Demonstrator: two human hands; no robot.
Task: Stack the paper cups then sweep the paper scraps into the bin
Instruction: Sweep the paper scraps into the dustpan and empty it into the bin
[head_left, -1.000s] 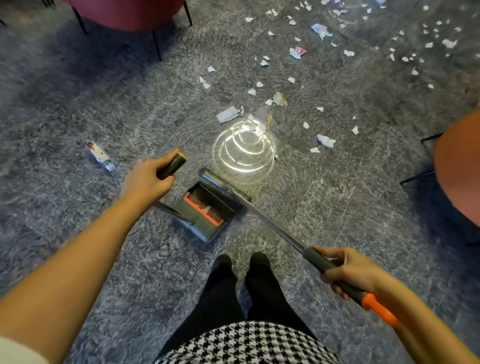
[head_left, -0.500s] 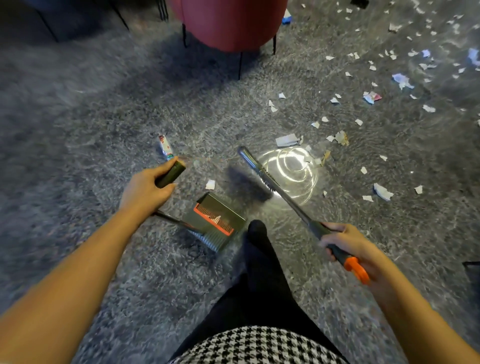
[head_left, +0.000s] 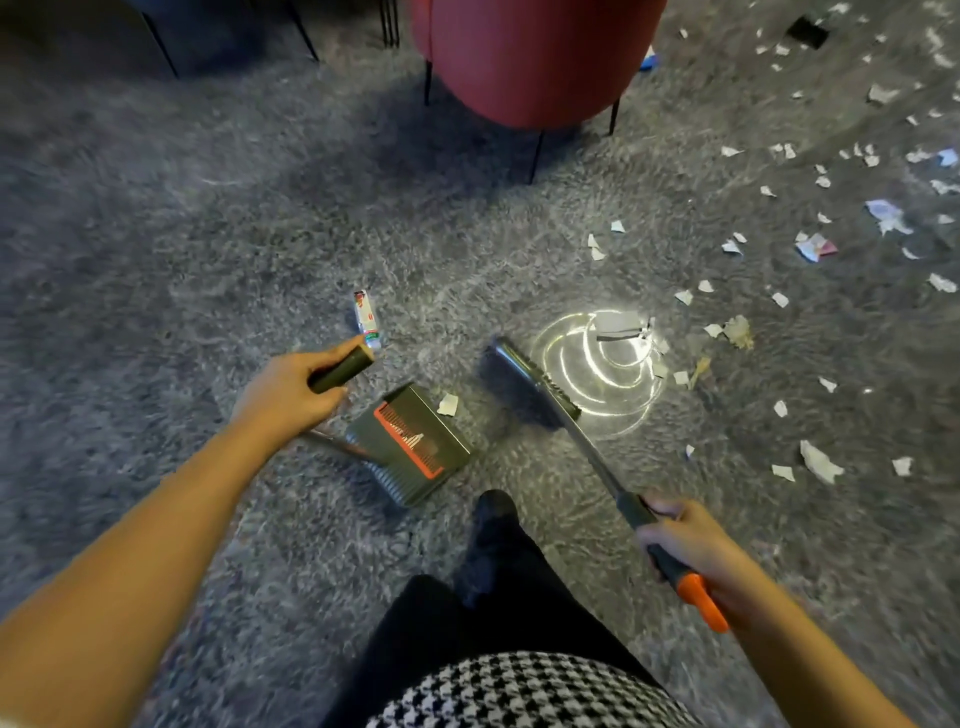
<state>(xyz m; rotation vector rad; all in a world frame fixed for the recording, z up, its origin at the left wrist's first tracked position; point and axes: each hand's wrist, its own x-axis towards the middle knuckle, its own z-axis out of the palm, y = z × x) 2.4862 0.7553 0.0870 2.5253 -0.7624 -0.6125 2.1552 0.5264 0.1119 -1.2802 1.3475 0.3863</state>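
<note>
Left hand (head_left: 291, 387) clamped on the dark grip (head_left: 340, 370) of the dustpan (head_left: 410, 447), fingers (head_left: 318, 364) curled fully round it, thumb on top. Down the thin shaft, below and right of those fingers, the pan itself, low at the carpet (head_left: 156, 234) and tilted, with an orange comb along its inside. One scrap (head_left: 448, 404) at the pan's far edge, touching or just beside it, hard to say which. Right hand (head_left: 685, 540) closed on the broom (head_left: 587, 447), fingers wrapped round the grey sleeve just above the orange end. Up and left from those fingers along the metal shaft, the dark broom head (head_left: 524, 384), just right of the pan and apart from it; on the carpet or just over it, not possible to tell. Just beyond the head, bright rings of light (head_left: 602, 374) with a larger paper piece (head_left: 618, 323) inside them. More scraps (head_left: 779, 299) scattered beyond and to the right of the right fingers, thickest toward the far right. Just beyond the left fingers, near the tip of the grip, a small printed packet (head_left: 366, 319) flat on the carpet. Well ahead of both hands, a red chair (head_left: 530, 57) on thin dark legs. Between the hands, a black-clad leg (head_left: 493, 545), and below it a houndstooth hem (head_left: 519, 691).
</note>
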